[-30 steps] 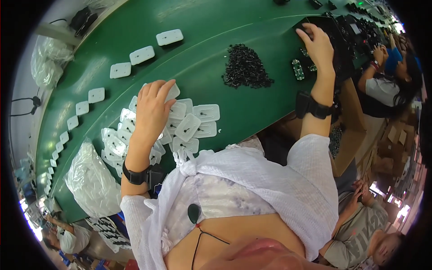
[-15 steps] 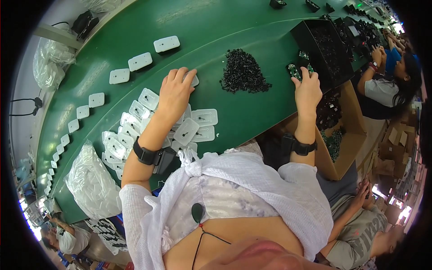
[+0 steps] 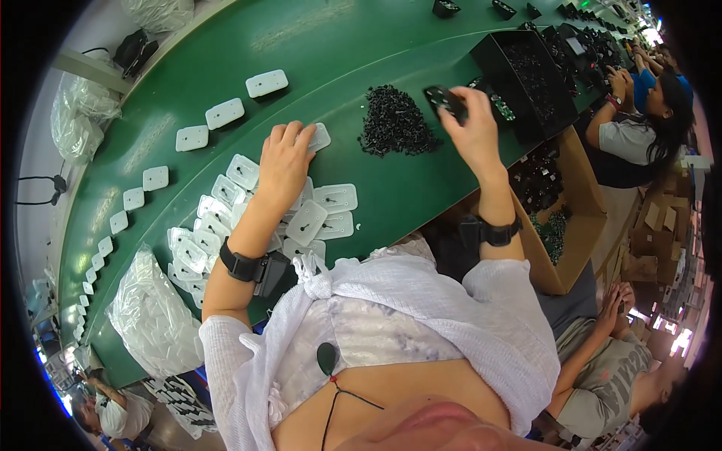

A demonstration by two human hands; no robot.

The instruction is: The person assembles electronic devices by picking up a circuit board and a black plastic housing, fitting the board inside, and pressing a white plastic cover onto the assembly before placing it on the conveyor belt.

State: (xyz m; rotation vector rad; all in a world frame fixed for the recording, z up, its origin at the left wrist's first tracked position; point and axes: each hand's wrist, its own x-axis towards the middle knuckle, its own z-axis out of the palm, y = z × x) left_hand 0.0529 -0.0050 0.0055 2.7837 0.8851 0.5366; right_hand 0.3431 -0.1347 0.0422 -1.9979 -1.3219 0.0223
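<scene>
My left hand (image 3: 286, 167) is closed at the left end of a white plastic cover (image 3: 321, 137), which lies on the green table and is partly hidden by the fingers. In my right hand (image 3: 475, 134) a small dark circuit board (image 3: 444, 104) is pinched between thumb and fingers, above the right side of a heap of small black parts (image 3: 395, 120). Another green circuit board (image 3: 502, 107) rests by the black bin, behind the right hand. A loose pile of white plastic covers (image 3: 306, 222), many with a black piece inside, spreads beside my left forearm.
White covers (image 3: 226, 113) stand in a line on the far strip of the green table (image 3: 331, 90). At right are a black bin (image 3: 519, 83) and an open carton (image 3: 585, 207) of boards. A plastic bag (image 3: 154, 316) lies at left. Co-workers (image 3: 635, 113) sit nearby.
My right hand has lifted a circuit board from beside the black bin and moved left with it toward the black heap. My left hand stays at the white plastic cover.
</scene>
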